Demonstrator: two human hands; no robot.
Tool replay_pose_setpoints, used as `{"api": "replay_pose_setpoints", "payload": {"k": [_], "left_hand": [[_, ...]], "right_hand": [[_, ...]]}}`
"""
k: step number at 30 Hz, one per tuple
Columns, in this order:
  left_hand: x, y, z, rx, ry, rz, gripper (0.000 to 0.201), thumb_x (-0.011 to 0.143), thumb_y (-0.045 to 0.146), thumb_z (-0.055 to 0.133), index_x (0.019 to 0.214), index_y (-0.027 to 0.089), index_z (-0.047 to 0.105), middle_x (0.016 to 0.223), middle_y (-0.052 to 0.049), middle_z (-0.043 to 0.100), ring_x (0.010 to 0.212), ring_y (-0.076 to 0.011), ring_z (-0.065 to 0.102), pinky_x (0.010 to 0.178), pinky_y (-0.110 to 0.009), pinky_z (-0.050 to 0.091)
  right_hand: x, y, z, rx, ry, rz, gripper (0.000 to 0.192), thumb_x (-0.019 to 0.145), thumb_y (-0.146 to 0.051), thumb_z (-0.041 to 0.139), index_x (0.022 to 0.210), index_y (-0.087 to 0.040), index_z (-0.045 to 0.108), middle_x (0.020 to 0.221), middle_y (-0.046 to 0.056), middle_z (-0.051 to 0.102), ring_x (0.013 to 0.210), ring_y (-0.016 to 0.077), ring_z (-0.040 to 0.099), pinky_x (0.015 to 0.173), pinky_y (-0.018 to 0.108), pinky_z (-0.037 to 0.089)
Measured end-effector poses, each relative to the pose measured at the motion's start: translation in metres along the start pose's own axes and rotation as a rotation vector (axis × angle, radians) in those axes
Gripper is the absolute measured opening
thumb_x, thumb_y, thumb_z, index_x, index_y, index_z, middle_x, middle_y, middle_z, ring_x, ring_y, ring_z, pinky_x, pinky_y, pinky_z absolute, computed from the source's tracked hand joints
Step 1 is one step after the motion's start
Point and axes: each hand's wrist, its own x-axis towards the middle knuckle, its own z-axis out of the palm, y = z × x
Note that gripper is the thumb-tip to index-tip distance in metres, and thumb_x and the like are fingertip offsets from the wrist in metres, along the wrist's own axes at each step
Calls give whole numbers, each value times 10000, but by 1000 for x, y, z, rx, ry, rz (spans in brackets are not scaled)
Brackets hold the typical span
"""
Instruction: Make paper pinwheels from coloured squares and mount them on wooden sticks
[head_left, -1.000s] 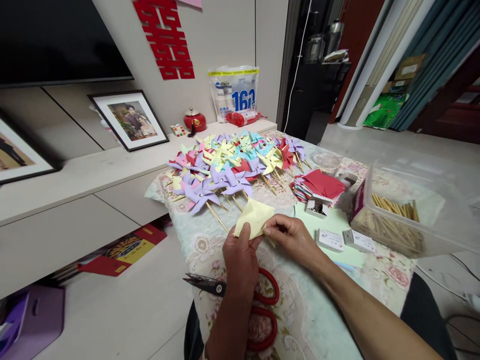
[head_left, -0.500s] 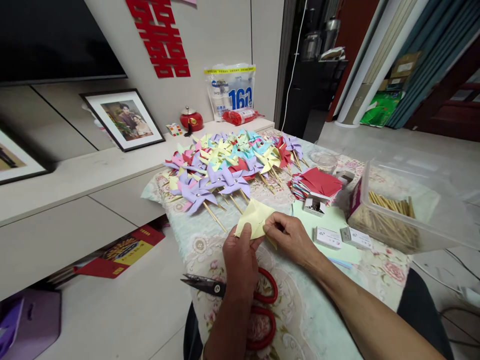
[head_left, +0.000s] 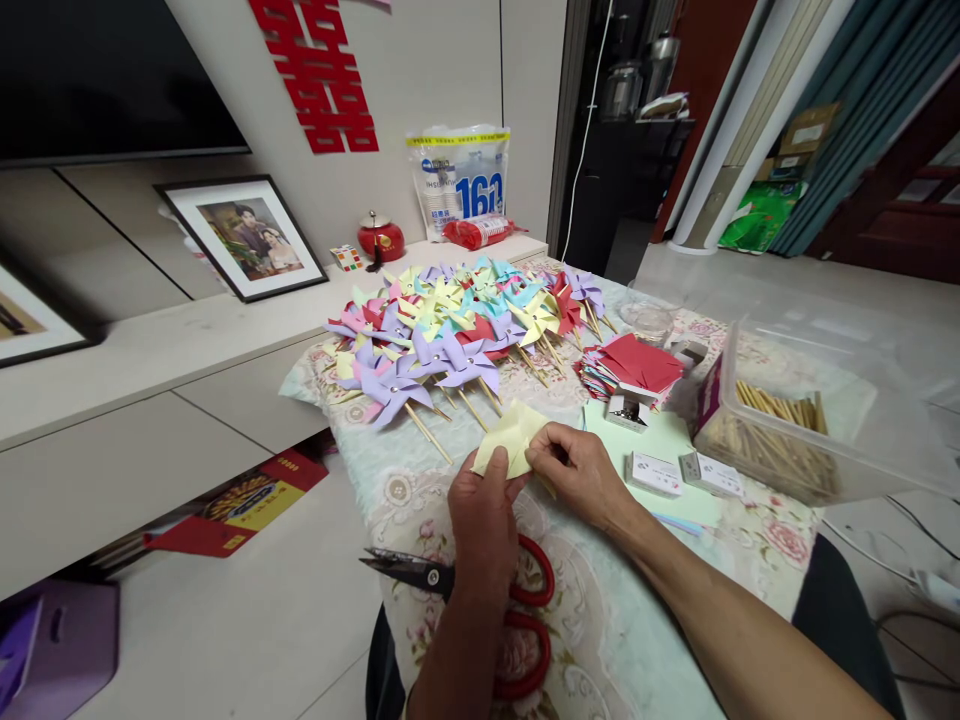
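A folded pale yellow paper piece (head_left: 511, 438) is pinched between both my hands just above the flowered tablecloth (head_left: 600, 620). My left hand (head_left: 484, 520) grips its lower left corner with the thumb on top. My right hand (head_left: 581, 472) holds its right edge with fingertips. Under my left wrist lie red-handled scissors (head_left: 525, 600), blades pointing left. A heap of finished paper pinwheels (head_left: 457, 325) on wooden sticks, purple, yellow, blue and red, covers the far end of the table.
A stack of red paper squares (head_left: 637, 365) lies right of the pinwheels. A clear plastic box of wooden sticks (head_left: 787, 430) stands at the right. Small white boxes (head_left: 656, 472) rest on green paper. A low cabinet with framed photos (head_left: 240, 235) runs along the left.
My hands have folded the yellow paper a little flatter and lower toward the table; the view has shifted slightly. Everything else stays where it was.
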Motion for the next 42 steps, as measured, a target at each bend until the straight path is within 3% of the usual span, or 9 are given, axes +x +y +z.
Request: {"api": "replay_pose_setpoints", "payload": {"k": [4, 18, 21, 24, 27, 33, 42], "left_hand": [[0, -2, 0, 21, -41, 22, 255, 750, 271, 750, 980, 177, 691, 1022, -80, 762, 952, -232, 716, 814, -329, 577], [3, -5, -4, 155, 66, 74, 293, 693, 203, 758, 974, 132, 714, 894, -46, 770, 781, -175, 706, 714, -284, 586], [7, 1, -7, 179, 52, 30, 304, 672, 196, 755, 964, 123, 707, 865, -51, 773, 731, -171, 708, 663, -270, 581], [9, 13, -8, 238, -23, -16, 340, 658, 193, 763, 981, 113, 692, 870, -63, 774, 725, -177, 713, 652, -269, 578], [12, 27, -9, 312, -101, -67, 383, 646, 212, 784, 1003, 122, 679, 890, -71, 774, 724, -185, 713, 625, -260, 566], [12, 46, -6, 438, -253, -85, 329, 650, 229, 773, 958, 159, 682, 806, -50, 761, 690, -197, 702, 579, -254, 537], [12, 51, -5, 710, -263, -11, 318, 670, 213, 694, 988, 204, 683, 618, -2, 676, 493, -174, 602, 474, -246, 437]], "right_hand": [[0, -1, 0, -12, 14, 12, 150, 804, -252, 553, 673, -184, 581, 596, -39, 523, 566, 113, 452, 548, 230, 333], [0, -2, -1, 65, 6, 34, 179, 801, -300, 598, 675, -175, 623, 595, -33, 527, 559, 115, 442, 533, 241, 326], [5, -1, -11, 180, 133, 50, 196, 794, -361, 645, 812, -167, 669, 649, -29, 548, 581, 121, 459, 555, 252, 358], [11, 3, -21, 314, 258, 79, 380, 751, -379, 714, 1054, -153, 675, 851, 21, 638, 744, 159, 558, 680, 280, 437], [14, 7, -25, 575, 154, 194, 617, 719, -376, 773, 1265, -151, 594, 955, 44, 672, 845, 189, 616, 747, 299, 467], [9, -3, -20, 893, -133, 432, 810, 704, -329, 807, 1422, -163, 470, 850, 43, 720, 738, 203, 678, 676, 307, 502], [5, -8, -17, 900, -217, 428, 1039, 631, -206, 841, 1520, -175, 306, 885, 47, 755, 659, 188, 704, 603, 292, 538]]}}
